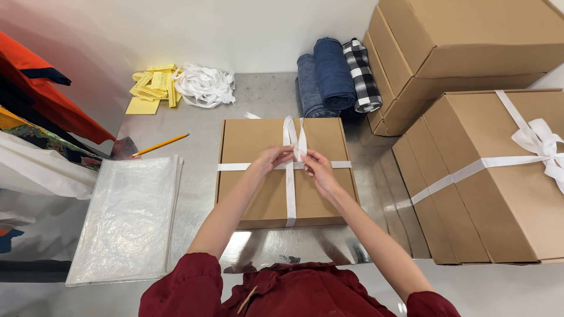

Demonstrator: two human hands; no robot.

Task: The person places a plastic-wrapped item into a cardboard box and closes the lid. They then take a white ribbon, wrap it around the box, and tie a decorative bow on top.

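While both hands work at mid-frame, the steel table (258, 100) spans most of the view, reflective and grey. Right side of the frame: a stack of brown cardboard boxes (470, 41), and in front of it a large closed box (499, 199) already crossed with white ribbon and topped by a finished bow (543, 144). Lower left: a pile of clear plastic bags (126, 217), lying flat.

Centre: the flat cardboard box (261, 176), lid shut, lies directly beneath the hands. White ribbon (290, 194) runs across it both ways, crossing near the box's middle. Two loose ribbon ends stand up from that crossing toward the top of the frame.

Upper centre: three rolled fabrics (335, 73), two denim blue, one black-and-white check, just beyond the box's far edge. Upper left: loose heap of white ribbon (204, 85), beside it yellow paper slips (153, 88). A yellow pencil (161, 144) lies left of the box.

Left hand (271, 158): fingers closed in a pinch on the ribbon at the crossing. Right hand (315, 167): likewise pinched closed on the ribbon, just beside the left. Both sit over the upper middle of the lid.
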